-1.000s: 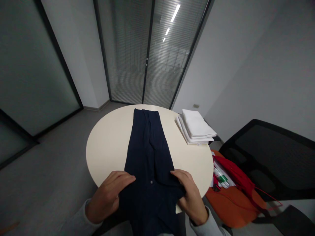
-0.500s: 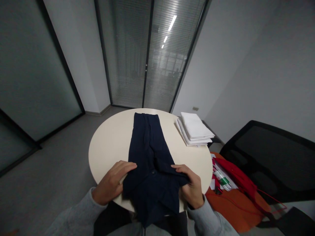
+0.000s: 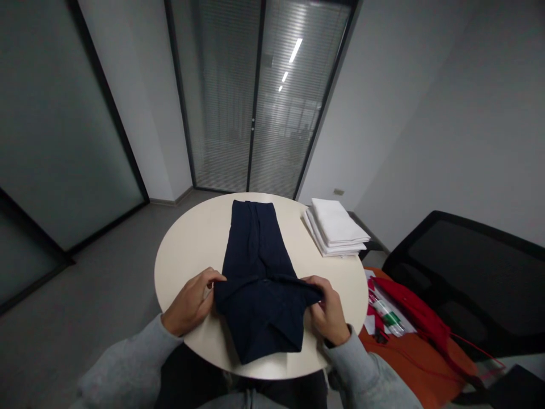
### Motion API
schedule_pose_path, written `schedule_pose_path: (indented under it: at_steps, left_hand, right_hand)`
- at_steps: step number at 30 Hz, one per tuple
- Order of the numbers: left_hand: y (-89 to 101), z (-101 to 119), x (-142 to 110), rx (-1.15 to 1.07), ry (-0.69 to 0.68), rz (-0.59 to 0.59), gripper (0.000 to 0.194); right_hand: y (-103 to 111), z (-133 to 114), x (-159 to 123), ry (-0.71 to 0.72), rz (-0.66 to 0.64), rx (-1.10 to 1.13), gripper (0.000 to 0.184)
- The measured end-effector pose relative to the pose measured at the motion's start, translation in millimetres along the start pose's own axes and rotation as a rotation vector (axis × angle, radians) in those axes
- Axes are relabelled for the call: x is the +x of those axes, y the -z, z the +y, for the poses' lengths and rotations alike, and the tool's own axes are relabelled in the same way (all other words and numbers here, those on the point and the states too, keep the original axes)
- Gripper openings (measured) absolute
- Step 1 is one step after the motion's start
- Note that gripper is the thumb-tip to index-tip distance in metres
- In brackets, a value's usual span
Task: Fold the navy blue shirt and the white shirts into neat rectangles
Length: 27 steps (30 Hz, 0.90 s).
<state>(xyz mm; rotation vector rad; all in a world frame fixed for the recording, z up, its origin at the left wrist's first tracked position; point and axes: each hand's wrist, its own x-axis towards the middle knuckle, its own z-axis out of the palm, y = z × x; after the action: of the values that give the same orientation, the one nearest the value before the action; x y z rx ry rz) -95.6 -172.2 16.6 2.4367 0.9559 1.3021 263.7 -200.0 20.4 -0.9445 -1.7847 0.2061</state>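
A pair of dark navy trousers [image 3: 261, 244] lies lengthwise on the round cream table [image 3: 187, 244], its legs reaching towards the far edge. The end nearest me is turned over in a fold, with a raised edge running across between my hands. My left hand [image 3: 191, 301] pinches the left corner of this fold between thumb and fingers. On the other side, my right hand [image 3: 327, 309] grips the right corner, thumb underneath and fingers on top. The lower part of the cloth lies bunched near the table's front edge.
A stack of folded white cloths [image 3: 336, 227] sits at the table's right rear. To the right is an orange chair seat [image 3: 409, 363] bearing a red bag [image 3: 409, 307] and a clear bottle [image 3: 389, 315]. A black mesh chair back [image 3: 468, 272] stands behind it.
Both hands have drawn the trousers' near end up and away from me. The cloth that hung over the front edge now lies on the table, and the raised edge is straighter.
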Motion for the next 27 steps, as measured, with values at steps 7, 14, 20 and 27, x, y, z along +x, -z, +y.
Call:
schedule_pose_path:
  at_steps: [7, 14, 20, 27]
  left_hand:
    - [18.0, -5.8, 19.9, -0.076, -0.252, -0.148, 0.041]
    - [19.3, 0.6, 23.2, -0.118, -0.176, -0.239, 0.018]
    - [4.1, 6.2, 45.3, 0.040, 0.007, -0.056, 0.022]
    - [22.8, 22.0, 82.6, 0.149, -0.282, 0.068, 0.029]
  right_hand:
    - [11.3, -0.7, 17.3, -0.017, -0.280, 0.142, 0.032]
    - [35.6, -5.1, 30.1, -0.077, -0.488, 0.133, 0.030]
    - [27.5, -14.0, 46.7, -0.017, -0.315, -0.140, 0.013]
    - [22.6, -15.3, 64.2, 0.370, -0.057, -0.397, 0.047]
